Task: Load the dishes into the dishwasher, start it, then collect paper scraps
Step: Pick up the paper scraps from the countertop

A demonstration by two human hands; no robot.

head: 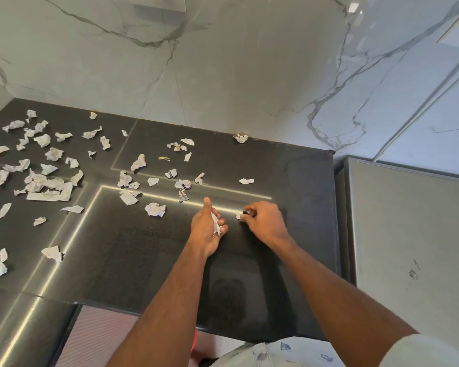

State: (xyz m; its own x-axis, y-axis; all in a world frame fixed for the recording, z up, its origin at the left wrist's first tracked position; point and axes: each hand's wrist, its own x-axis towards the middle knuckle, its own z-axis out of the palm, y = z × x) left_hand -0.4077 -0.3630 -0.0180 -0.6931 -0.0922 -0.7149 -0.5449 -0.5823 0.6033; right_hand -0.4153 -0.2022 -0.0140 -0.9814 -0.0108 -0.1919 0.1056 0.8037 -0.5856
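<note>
From the head view, we are working through the paper-collecting step. Our left hand is curling round a small wad of scraps near the middle of the dark surface, while our right hand is pinching one more scrap lying just beside it. Most of the job is still waiting: many crumpled scraps are lying toward the left edge and far corner. No dishwasher or dishes are showing, so we cannot judge those steps.
</note>
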